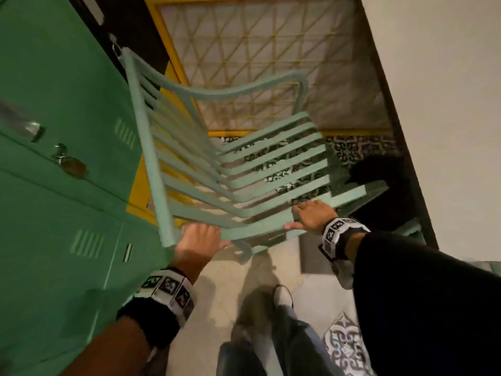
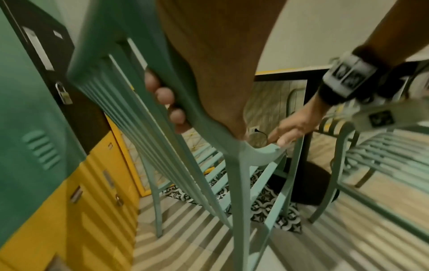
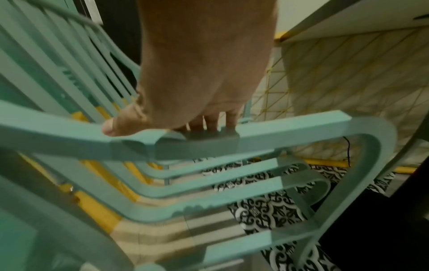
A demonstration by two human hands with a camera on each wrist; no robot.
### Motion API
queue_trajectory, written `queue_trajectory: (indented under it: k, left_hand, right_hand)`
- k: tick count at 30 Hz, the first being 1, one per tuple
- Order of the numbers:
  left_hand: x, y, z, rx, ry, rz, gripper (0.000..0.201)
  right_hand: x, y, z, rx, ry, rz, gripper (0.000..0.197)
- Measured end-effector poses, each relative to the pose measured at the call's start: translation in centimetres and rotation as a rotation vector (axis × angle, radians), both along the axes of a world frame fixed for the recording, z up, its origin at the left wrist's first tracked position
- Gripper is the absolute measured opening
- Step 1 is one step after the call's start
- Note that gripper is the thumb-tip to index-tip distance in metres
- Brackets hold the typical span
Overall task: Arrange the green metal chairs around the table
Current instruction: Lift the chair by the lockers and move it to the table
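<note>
I hold a pale green slatted metal chair [image 1: 244, 169] in front of me, tilted, its seat toward the white table [image 1: 447, 104] on the right. My left hand [image 1: 200, 238] grips the top rail of the backrest, and its fingers [image 2: 166, 97] curl round the rail in the left wrist view. My right hand [image 1: 311, 215] grips the side armrest rail, with the thumb [image 3: 111, 128] lying on top and the fingers curled over the far side. A second green chair [image 2: 371, 155] stands by the table's black pedestal base [image 2: 311, 185]. I cannot tell whether the held chair's feet touch the floor.
Green lockers [image 1: 54, 158] with a padlock [image 1: 67, 162] stand close on the left, yellow lockers [image 2: 97, 201] below them. A yellow-framed lattice panel [image 1: 257, 63] closes the far end. Patterned black-and-white tiles [image 3: 262, 207] lie under the chair. My feet [image 1: 282, 297] stand on pale floor.
</note>
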State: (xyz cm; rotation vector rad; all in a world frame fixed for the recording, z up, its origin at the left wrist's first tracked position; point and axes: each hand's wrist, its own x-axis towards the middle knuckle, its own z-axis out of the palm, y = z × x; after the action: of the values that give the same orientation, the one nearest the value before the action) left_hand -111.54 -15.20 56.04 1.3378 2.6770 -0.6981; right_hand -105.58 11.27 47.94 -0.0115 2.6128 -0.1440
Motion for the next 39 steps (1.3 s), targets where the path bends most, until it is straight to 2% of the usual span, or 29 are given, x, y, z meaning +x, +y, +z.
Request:
queue_trajectory:
  k: [2, 4, 6, 7, 8, 9, 12, 14, 15, 17, 18, 19, 20, 23, 27, 32, 39]
  left_hand:
    - [-0.8, -0.4, -0.2, 0.080, 0.047, -0.052, 0.048]
    - [-1.7, -0.4, 0.4, 0.117, -0.041, -0.058, 0.052]
    - [-3.0, 0.0, 1.4, 0.054, -0.210, 0.073, 0.052]
    - [-3.7, 0.0, 1.9, -0.061, -0.265, 0.144, 0.053]
    - [-4.0, 0.2, 1.8, -0.096, -0.258, 0.196, 0.056]
    - [-4.3, 0.0, 1.2, -0.118, -0.258, 0.180, 0.057]
    - [-5.2, -0.5, 1.6, -0.074, -0.204, 0.020, 0.044]
    - [-6.9, -0.8, 1.0, -0.023, -0.198, -0.029, 0.056]
    - [-7.6, -1.0, 0.8, -0.083, -0.208, -0.054, 0.062]
    - [-8.8, 0.5, 0.3, -0.030, -0.087, -0.186, 0.060]
    - [-9.1, 0.8, 0.5, -0.070, -0.043, -0.216, 0.058]
    - [-9.0, 1.3, 0.3, -0.177, -0.078, -0.233, 0.056]
    - [-9.0, 2.4, -0.1, -0.158, -0.097, -0.276, 0.055]
    - [-9.8, 5.9, -0.9, -0.226, -0.142, -0.119, 0.059]
    - [-11.3, 8.8, -1.6, -0.213, -0.059, -0.145, 0.055]
    - [-12.2, 12.1, -1.7, -0.218, -0.041, -0.136, 0.055]
    - [-12.5, 14.6, -1.4, -0.251, -0.082, -0.072, 0.058]
  right_hand:
    - [-1.1, 0.0, -1.1, -0.025, -0.058, 0.024, 0.081]
    - [-2.4, -0.7, -1.5, -0.034, -0.055, 0.026, 0.075]
    - [-3.4, -2.2, -1.6, -0.039, -0.008, -0.046, 0.073]
    - [-3.8, -3.1, -1.6, -0.045, 0.015, -0.095, 0.074]
    - [-3.9, -4.0, -1.6, -0.050, 0.016, -0.148, 0.075]
    - [-3.9, -4.6, -1.7, -0.050, 0.012, -0.188, 0.075]
    - [-3.6, -5.8, -1.7, -0.063, -0.010, -0.243, 0.079]
    - [-3.6, -5.8, -1.5, -0.042, 0.012, -0.266, 0.080]
    - [-3.5, -5.8, -1.4, -0.040, 0.030, -0.276, 0.077]
    - [-3.3, -5.5, -1.4, -0.035, 0.049, -0.304, 0.074]
    - [-3.0, -5.2, -1.7, -0.025, 0.057, -0.326, 0.074]
    - [-2.7, -4.9, -2.2, -0.019, 0.063, -0.348, 0.076]
    - [-2.6, -4.4, -2.6, -0.004, 0.076, -0.367, 0.078]
    - [-2.8, -2.4, -3.2, 0.038, 0.134, -0.403, 0.079]
    - [-3.8, 0.2, -3.1, 0.053, 0.194, -0.435, 0.089]
    - [-4.7, 2.9, -3.3, 0.071, 0.179, -0.494, 0.097]
    - [-5.1, 5.6, -3.9, 0.028, 0.234, -0.515, 0.094]
